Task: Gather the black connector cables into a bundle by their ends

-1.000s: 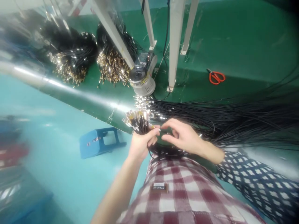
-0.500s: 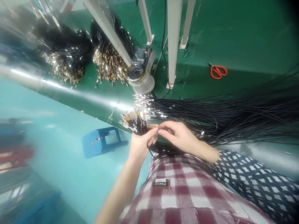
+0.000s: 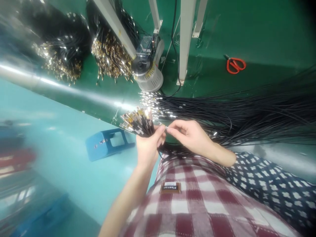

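My left hand [image 3: 148, 144] is closed round a bundle of black cables [image 3: 142, 126], whose silvery and yellowish ends fan out above the thumb. Thumb and forefinger of my right hand [image 3: 189, 131] are pinched on a thin cable end [image 3: 165, 127], right beside my left thumb tip. The held cables run down behind my hands and across my lap. Just beyond lies a thick spread of loose black cables [image 3: 209, 108] with silver tips, stretching off to the right.
A grey round-based device [image 3: 149, 77] with a tape roll stands behind the cables. Orange-handled snips [image 3: 235, 65] lie at the back right. Pale metal posts [image 3: 185, 39] rise from the green table. Gold-tipped cable bunches [image 3: 111, 56] lie at left. A blue stool [image 3: 106, 143] stands below.
The view has shifted slightly, so the table things sit higher in the picture. Both hands stay close together; a silvery cable end now shows between their fingertips.
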`<state>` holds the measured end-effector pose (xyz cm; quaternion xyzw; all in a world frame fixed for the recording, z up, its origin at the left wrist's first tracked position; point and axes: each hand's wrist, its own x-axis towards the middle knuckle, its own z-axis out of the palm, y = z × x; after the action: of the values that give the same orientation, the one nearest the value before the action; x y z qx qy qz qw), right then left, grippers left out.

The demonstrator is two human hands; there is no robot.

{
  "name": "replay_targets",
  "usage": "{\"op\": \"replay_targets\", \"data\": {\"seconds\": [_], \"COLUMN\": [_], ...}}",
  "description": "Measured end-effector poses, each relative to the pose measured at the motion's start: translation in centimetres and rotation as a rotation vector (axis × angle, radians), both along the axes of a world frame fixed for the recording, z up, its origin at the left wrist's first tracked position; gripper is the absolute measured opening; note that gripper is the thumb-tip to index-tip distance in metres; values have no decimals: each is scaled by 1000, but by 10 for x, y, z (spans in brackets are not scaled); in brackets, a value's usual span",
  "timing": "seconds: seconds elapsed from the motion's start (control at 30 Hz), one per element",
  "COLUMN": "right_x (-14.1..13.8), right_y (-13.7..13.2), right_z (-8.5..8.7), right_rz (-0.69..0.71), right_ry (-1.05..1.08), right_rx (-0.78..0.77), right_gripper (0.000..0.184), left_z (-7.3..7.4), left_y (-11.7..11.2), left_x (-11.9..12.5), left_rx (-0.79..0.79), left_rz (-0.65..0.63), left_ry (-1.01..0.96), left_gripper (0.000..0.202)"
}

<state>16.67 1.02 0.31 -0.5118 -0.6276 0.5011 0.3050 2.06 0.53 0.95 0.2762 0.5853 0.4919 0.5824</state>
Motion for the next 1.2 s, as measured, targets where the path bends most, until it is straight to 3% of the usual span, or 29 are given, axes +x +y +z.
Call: {"op": "replay_targets", "data": {"seconds": [0.13, 0.27, 0.47, 0.67, 0.93, 1.1, 1.2], "right_x": [2, 4, 6, 4, 4, 3, 3], "right_y": [0, 0, -2, -5, -12, -13, -13], "right_z": [2, 1, -1, 3, 0, 0, 2], "right_rz": [-17, 1, 12, -34, -53, -33, -41], "right_ry": [10, 47, 65, -46, -250, -343, -340], "right_rx": [-12, -35, -4, 63, 293, 416, 404], "right_gripper": [21, 23, 25, 20, 21, 22, 22], "left_z": [0, 0, 2, 3, 5, 3, 2], "left_y": [0, 2, 4, 2, 3, -2, -3], "left_x": [-7, -14, -13, -13, -12, -9, -8], "left_rx": [-13, -64, -44, -50, -61, -33, -14], "left_rz": [-82, -213, -291, -262, -274, -195, -159], "left_ry": [-66, -176, -127, -72, -33, -22, 10], "left_gripper": [11, 26, 15, 15, 13, 14, 16]}}
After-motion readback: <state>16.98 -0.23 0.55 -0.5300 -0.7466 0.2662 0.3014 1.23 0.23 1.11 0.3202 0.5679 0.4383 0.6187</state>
